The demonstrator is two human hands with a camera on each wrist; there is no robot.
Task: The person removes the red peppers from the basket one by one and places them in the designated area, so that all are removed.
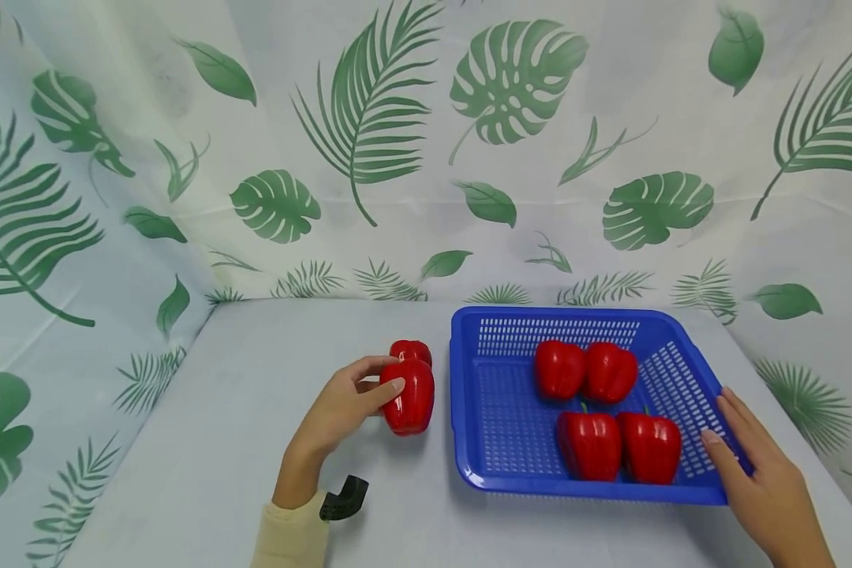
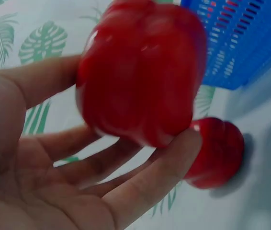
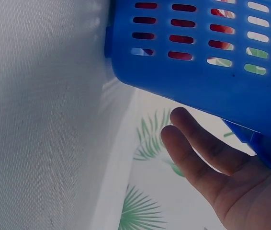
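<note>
a cream sleeve [image 1: 291, 536] leads to the left hand [image 1: 341, 406], its fingers half-curled around a red bell pepper [image 1: 409, 398]; another pepper [image 1: 412, 352] sits behind on the worktop [image 1: 206, 473]. four peppers [image 1: 589, 446] lie in the blue plastic basket [image 1: 514, 450]; the right hand's [image 1: 767, 477] nearly straight fingers, gripping no pepper, rest outside its right rim, thumb inside.
</note>
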